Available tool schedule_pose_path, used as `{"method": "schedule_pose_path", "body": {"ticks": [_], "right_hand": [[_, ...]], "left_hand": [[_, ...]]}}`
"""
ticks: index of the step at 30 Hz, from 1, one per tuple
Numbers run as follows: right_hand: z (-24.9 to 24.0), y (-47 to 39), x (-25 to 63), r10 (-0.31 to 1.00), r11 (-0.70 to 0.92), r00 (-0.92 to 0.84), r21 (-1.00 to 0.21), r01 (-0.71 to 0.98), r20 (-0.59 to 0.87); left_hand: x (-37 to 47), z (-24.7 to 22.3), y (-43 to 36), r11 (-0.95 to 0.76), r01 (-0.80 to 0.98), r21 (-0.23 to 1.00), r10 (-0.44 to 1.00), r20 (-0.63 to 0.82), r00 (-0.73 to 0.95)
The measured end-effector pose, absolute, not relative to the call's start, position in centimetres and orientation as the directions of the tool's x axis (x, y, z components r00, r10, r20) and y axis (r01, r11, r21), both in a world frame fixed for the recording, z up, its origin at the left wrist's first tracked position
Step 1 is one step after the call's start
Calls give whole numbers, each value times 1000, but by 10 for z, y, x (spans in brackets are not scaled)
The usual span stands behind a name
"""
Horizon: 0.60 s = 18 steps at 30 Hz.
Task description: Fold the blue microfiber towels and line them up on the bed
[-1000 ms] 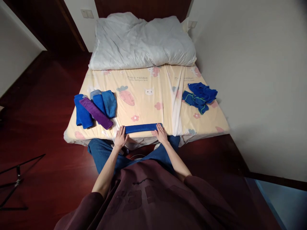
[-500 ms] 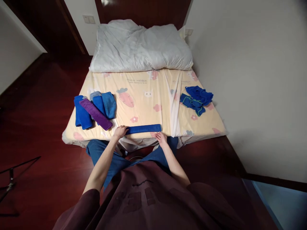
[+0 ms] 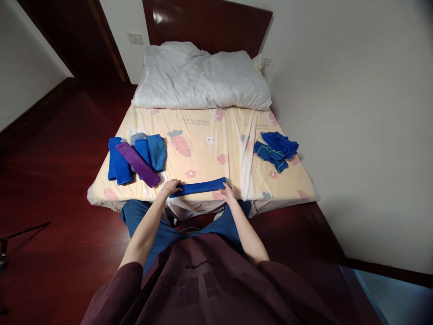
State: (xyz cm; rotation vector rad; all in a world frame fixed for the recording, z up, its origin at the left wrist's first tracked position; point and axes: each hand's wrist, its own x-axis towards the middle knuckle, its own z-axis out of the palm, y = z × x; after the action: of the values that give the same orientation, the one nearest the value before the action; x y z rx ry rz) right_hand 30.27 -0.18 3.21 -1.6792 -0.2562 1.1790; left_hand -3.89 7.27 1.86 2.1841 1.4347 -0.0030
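Grasping the left end of the folded blue cloth (image 3: 200, 187), the person's left hand (image 3: 172, 186) has its thumb near the cloth's front edge and its fingers over the end. The right hand (image 3: 228, 192) is at the cloth's right end, fingers partly spread; whether it pinches the fabric cannot be told. The folded blue cloth, taken as landmark, is a long narrow strip at the near edge of the bed (image 3: 203, 155), in front of the person's knees. Left of it and farther back: a pile of folded blue cloths (image 3: 121, 164), a grey one (image 3: 138, 136) partly showing, with a purple cloth (image 3: 138, 164) lying slantwise over the pile. Right of it and farther back: loose, crumpled blue cloths (image 3: 276, 149), some with green edging. Well beyond it, a white quilt (image 3: 203, 79) covers the bed's head end. The hands hide parts of both cloth ends. Compared with the previous frame: right hand, then palm up just below the right end, is now against it; the strip, then nearly straight, bows slightly, its left end angled nearer the person. Both side groups keep their arrangement.
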Motion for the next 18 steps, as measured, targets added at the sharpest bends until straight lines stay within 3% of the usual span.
{"method": "schedule_pose_path", "body": {"ticks": [4, 8, 13, 18], "right_hand": [[52, 10, 302, 813, -284, 482, -945, -164, -328], [89, 28, 288, 965, -41, 256, -996, -75, -59], [150, 49, 251, 994, 110, 14, -992, -61, 109], [196, 69, 217, 971, 190, -139, -980, -55, 196]], "left_hand": [[-40, 22, 73, -272, 816, 510, 845, -279, 456], [-37, 30, 73, -264, 762, 591, 825, -271, 496], [-35, 38, 69, -220, 610, 761, 783, -236, 576], [-40, 43, 64, -204, 606, 769, 816, -208, 539]]}}
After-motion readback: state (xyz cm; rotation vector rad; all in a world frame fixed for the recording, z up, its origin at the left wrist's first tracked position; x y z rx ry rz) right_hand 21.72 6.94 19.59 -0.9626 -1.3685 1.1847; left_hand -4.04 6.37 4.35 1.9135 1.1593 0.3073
